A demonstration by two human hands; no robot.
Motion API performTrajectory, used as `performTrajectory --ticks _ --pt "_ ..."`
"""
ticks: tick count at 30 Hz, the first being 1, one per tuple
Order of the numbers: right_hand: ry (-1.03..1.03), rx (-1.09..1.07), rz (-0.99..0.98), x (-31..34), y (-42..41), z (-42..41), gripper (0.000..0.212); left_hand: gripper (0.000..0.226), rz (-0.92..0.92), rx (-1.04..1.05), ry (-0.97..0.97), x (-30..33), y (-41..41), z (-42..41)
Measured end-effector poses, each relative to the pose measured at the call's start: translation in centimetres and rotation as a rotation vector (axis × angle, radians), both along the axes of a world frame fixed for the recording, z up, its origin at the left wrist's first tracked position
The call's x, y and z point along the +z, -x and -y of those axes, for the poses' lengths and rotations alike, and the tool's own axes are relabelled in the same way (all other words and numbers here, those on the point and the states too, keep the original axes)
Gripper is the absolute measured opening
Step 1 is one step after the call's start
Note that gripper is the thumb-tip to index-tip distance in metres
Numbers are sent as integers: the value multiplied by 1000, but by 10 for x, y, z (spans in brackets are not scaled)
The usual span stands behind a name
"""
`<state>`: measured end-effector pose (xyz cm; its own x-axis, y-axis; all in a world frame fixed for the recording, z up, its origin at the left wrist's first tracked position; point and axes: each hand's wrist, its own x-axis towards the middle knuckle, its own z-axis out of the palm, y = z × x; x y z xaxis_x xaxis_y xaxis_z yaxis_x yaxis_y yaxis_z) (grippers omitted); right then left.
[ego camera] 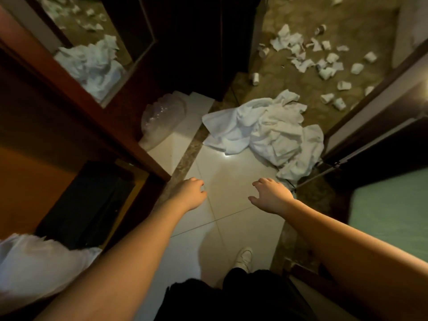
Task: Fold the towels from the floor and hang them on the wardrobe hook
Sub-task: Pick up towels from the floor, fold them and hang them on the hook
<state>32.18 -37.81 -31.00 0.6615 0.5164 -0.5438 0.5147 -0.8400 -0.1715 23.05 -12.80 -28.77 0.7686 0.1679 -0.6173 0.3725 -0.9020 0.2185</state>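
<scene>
A heap of crumpled white towels [266, 130] lies on the pale tiled floor [231, 172], at the threshold to a carpeted room. Both my arms reach forward over the tiles, short of the heap. My left hand [190, 193] hangs palm down with loosely curled fingers and holds nothing. My right hand [271, 195] is spread, palm down, empty, just below the heap's near edge. The wooden wardrobe [76, 93] stands at the left; its mirror door reflects the towels. No hook is visible.
A clear plastic bag [162, 119] sits beside the wardrobe. Crumpled paper and cups [324, 63] litter the carpet beyond. A dark door frame [370, 135] bounds the right. White cloth [34, 265] lies at the lower left. My white shoe [243, 258] stands on the tiles.
</scene>
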Motion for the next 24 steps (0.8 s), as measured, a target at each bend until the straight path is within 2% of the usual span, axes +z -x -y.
performTrajectory --ticks 11,21,24 --pt "177 -262 -161 -68 -141 40 54 42 -124 -74 53 -89 -179 -2" --pt "186 -500 -280 -115 -300 -6 47 35 -120 -143 79 -141 -385 -68" --pt "152 -573 -331 -129 -346 -19 51 35 -117 -155 73 -156 -435 -77"
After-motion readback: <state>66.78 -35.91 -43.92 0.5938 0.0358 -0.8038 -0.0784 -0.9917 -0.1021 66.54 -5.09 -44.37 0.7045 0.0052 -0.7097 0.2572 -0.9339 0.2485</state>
